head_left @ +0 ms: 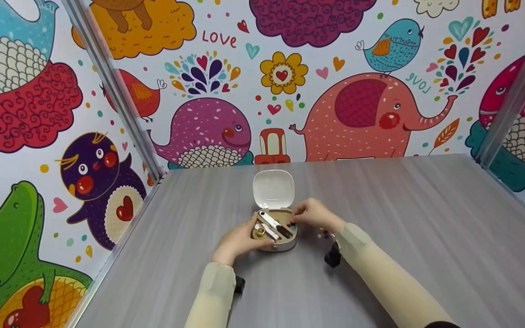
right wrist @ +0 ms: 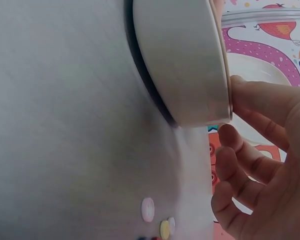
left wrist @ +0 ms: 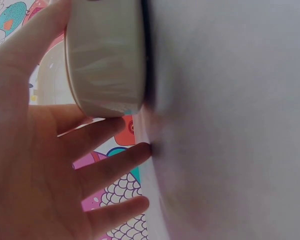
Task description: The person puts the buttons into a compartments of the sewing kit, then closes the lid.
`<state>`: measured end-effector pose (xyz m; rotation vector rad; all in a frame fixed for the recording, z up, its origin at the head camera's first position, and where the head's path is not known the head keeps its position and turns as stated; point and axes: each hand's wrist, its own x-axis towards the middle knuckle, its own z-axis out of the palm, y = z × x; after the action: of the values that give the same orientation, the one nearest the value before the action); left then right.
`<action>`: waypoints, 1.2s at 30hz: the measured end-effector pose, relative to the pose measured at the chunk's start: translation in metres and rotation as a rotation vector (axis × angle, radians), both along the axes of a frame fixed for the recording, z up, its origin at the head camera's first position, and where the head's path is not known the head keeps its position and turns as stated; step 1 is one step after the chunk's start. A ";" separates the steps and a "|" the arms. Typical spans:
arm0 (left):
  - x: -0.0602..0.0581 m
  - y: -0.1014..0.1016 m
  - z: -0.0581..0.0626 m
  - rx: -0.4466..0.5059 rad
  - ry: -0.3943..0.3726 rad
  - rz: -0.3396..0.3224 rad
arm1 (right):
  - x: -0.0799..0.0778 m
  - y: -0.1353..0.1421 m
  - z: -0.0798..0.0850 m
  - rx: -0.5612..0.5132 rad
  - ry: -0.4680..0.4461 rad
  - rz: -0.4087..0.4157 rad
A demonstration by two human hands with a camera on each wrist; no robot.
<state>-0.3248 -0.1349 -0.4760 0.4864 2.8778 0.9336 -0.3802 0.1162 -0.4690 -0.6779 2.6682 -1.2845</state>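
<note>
A small white box stands on the table with its hinged lid raised at the back. My left hand holds the box at its left side, thumb along the front, with the other fingers spread in the left wrist view. Inside the beige insert lie a slim white tool with a black end, a white-and-pink stick and a small gold round piece. My right hand has its fingertips at the right rim, over a compartment with small dark and teal bits. I cannot tell whether they pinch something.
Several small buttons lie on the table beneath my right wrist, among them a pink button and a yellow button. The grey table ends at a back wall printed with cartoon animals. A metal post rises at the left corner.
</note>
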 end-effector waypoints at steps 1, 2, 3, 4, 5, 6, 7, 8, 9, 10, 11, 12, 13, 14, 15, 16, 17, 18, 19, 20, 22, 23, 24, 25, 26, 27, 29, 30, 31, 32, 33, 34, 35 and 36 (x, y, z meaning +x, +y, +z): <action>0.000 0.000 0.000 0.002 -0.001 0.000 | 0.000 0.001 0.000 -0.003 -0.010 -0.003; 0.000 0.000 0.000 0.002 -0.002 0.000 | 0.000 0.003 0.001 -0.012 -0.018 -0.002; 0.000 0.000 0.000 0.002 -0.004 0.000 | 0.000 0.005 0.001 -0.023 -0.031 -0.002; 0.000 0.000 0.000 0.001 -0.005 0.001 | 0.000 0.007 0.001 -0.030 -0.036 -0.005; 0.000 0.000 0.000 0.002 -0.007 0.002 | 0.000 0.010 0.002 -0.037 -0.037 -0.009; 0.000 0.000 0.000 0.005 -0.009 0.003 | 0.000 0.012 0.002 -0.042 -0.038 -0.015; 0.000 0.001 0.000 0.007 -0.011 0.003 | -0.001 0.015 0.003 -0.048 -0.034 -0.022; -0.001 0.001 0.000 0.005 -0.011 0.004 | -0.001 0.018 0.003 -0.048 -0.026 -0.030; -0.001 0.001 0.000 0.002 -0.011 0.005 | -0.002 0.022 0.003 -0.044 -0.022 -0.038; -0.001 0.001 0.000 0.000 -0.010 0.007 | -0.002 0.025 0.003 -0.041 -0.018 -0.046; -0.001 0.000 0.000 -0.002 -0.010 0.008 | -0.002 0.029 0.003 -0.040 -0.020 -0.053; 0.000 0.000 0.000 -0.004 -0.009 0.008 | -0.002 0.033 0.003 -0.039 -0.020 -0.057; 0.000 0.000 -0.001 -0.008 -0.009 0.008 | -0.002 0.037 0.003 -0.037 -0.019 -0.061; 0.000 0.000 -0.001 -0.010 -0.008 0.010 | -0.002 0.040 0.003 -0.035 -0.021 -0.065; 0.000 0.000 -0.001 -0.009 -0.009 0.011 | -0.002 0.044 0.002 -0.037 -0.033 -0.071; 0.000 0.000 -0.001 -0.007 -0.011 0.011 | -0.002 0.048 0.002 -0.039 -0.041 -0.077; 0.000 0.000 -0.001 -0.004 -0.012 0.012 | -0.002 0.052 0.002 -0.038 -0.050 -0.082; 0.000 0.000 -0.001 -0.001 -0.014 0.011 | -0.003 0.056 0.001 -0.040 -0.057 -0.089; 0.000 0.000 -0.001 0.001 -0.014 0.012 | -0.003 0.060 0.000 -0.041 -0.065 -0.100; 0.001 0.000 -0.001 0.000 -0.014 0.011 | -0.003 0.064 -0.001 -0.045 -0.071 -0.108; 0.001 0.000 -0.001 -0.004 -0.012 0.011 | -0.004 0.072 -0.004 -0.057 -0.065 -0.111; 0.000 0.000 -0.001 -0.006 -0.008 0.011 | -0.005 0.075 -0.006 -0.060 -0.061 -0.115; 0.000 0.000 -0.001 -0.008 -0.006 0.009 | -0.005 0.078 -0.008 -0.062 -0.052 -0.122; 0.000 0.000 -0.001 -0.011 -0.003 0.008 | -0.005 0.080 -0.010 -0.062 -0.047 -0.131; 0.000 0.000 -0.001 -0.013 -0.001 0.006 | -0.005 0.083 -0.011 -0.060 -0.042 -0.135; 0.000 0.000 -0.001 -0.013 0.002 0.005 | -0.005 0.084 -0.013 -0.056 -0.042 -0.142; 0.000 0.000 -0.001 -0.011 0.002 0.002 | -0.005 0.087 -0.016 -0.041 -0.055 -0.165; 0.000 0.000 -0.001 -0.009 0.000 0.001 | -0.004 0.088 -0.018 -0.035 -0.064 -0.172; 0.000 0.000 -0.001 -0.008 0.000 0.002 | -0.004 0.089 -0.019 -0.028 -0.070 -0.170; 0.000 0.000 -0.001 -0.007 -0.002 0.003 | -0.004 0.090 -0.020 -0.023 -0.075 -0.170; 0.000 0.000 -0.001 -0.005 -0.003 0.002 | -0.004 0.090 -0.021 -0.021 -0.079 -0.169; 0.000 0.001 -0.001 -0.002 -0.005 0.001 | -0.005 0.090 -0.022 -0.019 -0.083 -0.167; 0.000 0.001 0.000 0.001 -0.005 0.000 | -0.005 0.091 -0.023 -0.016 -0.083 -0.160; 0.000 0.001 0.000 0.006 -0.006 -0.002 | -0.005 0.091 -0.023 -0.015 -0.089 -0.163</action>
<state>-0.3250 -0.1341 -0.4756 0.4852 2.8693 0.9421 -0.3852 0.2070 -0.4919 -0.4012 2.6909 -1.3396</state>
